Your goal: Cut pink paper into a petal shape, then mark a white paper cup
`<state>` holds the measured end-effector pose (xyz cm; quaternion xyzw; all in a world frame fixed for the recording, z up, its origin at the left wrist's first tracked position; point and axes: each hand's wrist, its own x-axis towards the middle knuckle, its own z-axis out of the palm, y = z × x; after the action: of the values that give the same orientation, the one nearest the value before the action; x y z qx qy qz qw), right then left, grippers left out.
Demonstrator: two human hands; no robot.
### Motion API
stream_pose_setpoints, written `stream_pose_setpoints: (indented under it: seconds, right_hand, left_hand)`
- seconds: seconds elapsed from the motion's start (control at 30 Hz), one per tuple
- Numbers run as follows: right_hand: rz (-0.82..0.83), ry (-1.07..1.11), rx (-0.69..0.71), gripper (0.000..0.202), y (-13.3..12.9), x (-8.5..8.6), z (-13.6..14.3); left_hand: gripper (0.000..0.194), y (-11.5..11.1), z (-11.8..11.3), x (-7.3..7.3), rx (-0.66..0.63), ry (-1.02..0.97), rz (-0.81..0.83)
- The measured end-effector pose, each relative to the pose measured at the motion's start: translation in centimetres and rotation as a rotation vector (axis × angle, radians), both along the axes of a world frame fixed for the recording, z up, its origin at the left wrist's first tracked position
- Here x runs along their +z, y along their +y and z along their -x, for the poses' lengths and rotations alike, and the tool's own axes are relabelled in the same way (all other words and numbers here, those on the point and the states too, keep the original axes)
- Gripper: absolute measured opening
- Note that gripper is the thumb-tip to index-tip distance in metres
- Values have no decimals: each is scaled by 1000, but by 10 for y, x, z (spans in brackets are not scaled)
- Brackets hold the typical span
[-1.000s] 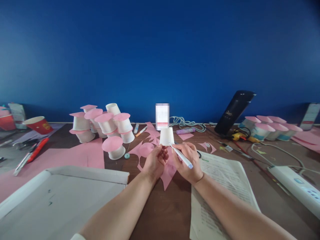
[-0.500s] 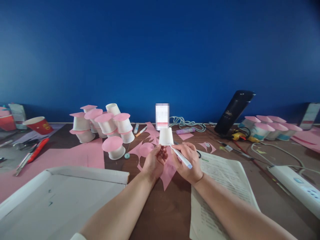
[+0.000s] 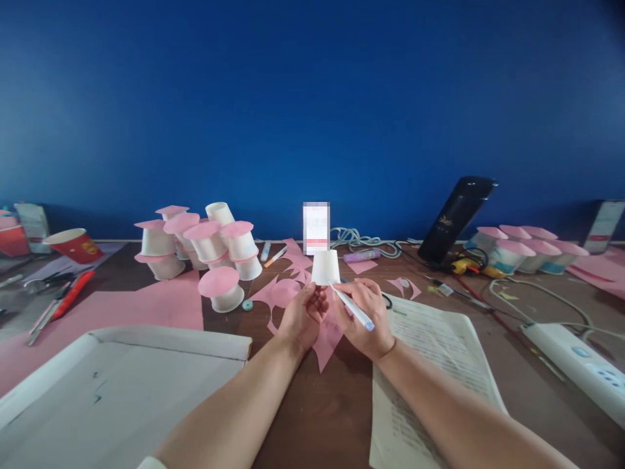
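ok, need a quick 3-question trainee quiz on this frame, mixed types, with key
1. True or false: the left hand holds the small white paper cup upside down, wide rim toward the table.
2. The right hand grips which tool? A) scissors B) white pen with a pale blue end C) glue stick
3. Fill in: the pile of white cups with pink paper discs sits on the person's ____ side.

Key: 1 true; 2 B; 3 left
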<state>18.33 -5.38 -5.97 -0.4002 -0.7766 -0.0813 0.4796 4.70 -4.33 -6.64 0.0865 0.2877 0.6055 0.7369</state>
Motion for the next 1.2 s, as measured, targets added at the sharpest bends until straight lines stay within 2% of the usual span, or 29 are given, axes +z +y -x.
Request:
stream_pose_setpoints:
  seconds: [0.3, 0.43, 0.73, 0.9, 1.0, 1.2]
  right_hand:
    - [25, 24, 9, 12, 0, 0, 1]
    - [59, 129, -22, 13, 0, 2, 0]
    - [558, 662, -15, 27, 11, 2, -2]
    - [942, 1166, 125, 35, 15, 5, 4]
    - [1038, 1385, 248, 38, 17, 6, 6]
    - [1134, 1559, 375, 35, 22, 2, 2]
  left_hand:
    - [12, -1, 0, 3, 0, -23, 11]
    - [10, -1, 2, 5, 39, -48, 49]
    - [5, -2, 2, 10, 36, -122, 81]
    - [4, -4, 0, 10, 6, -78, 56]
    - [7, -4, -1, 8, -30, -28, 14]
    - [13, -7, -5, 8, -38, 101, -74]
